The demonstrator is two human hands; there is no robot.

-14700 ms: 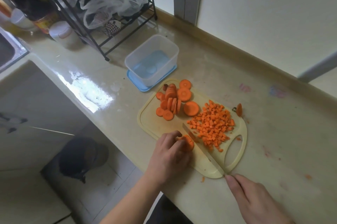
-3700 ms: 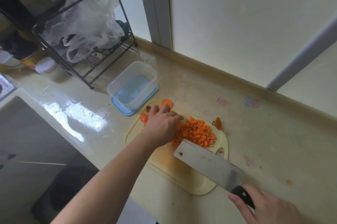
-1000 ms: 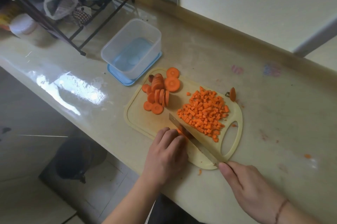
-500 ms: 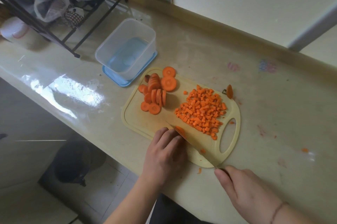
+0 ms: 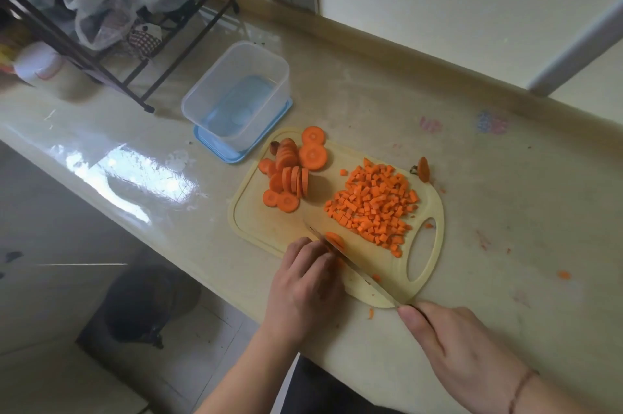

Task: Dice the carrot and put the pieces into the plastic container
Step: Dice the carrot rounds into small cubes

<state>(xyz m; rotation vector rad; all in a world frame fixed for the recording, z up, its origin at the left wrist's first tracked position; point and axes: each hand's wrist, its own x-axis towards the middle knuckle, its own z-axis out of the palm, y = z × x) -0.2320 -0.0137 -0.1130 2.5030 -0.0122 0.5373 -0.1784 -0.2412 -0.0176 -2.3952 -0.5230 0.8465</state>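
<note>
Carrot slice (image 5: 334, 240) pinned by left hand (image 5: 305, 285); right hand (image 5: 462, 356) grips one knife (image 5: 354, 268); one container (image 5: 236, 96).

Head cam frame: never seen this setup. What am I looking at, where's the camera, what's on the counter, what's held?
There is no robot here. A person wears one wide-angle camera on the head, looking forward and down at both hands.

On the counter lies a cutting board. It carries carrot rounds at its far left and a pile of diced carrot toward the handle end. Beyond the board stands a clear plastic container with no carrot in it, resting on a blue lid.

The right hand grips a knife. The left hand steadies a carrot slice against the blade with curled fingers.
</note>
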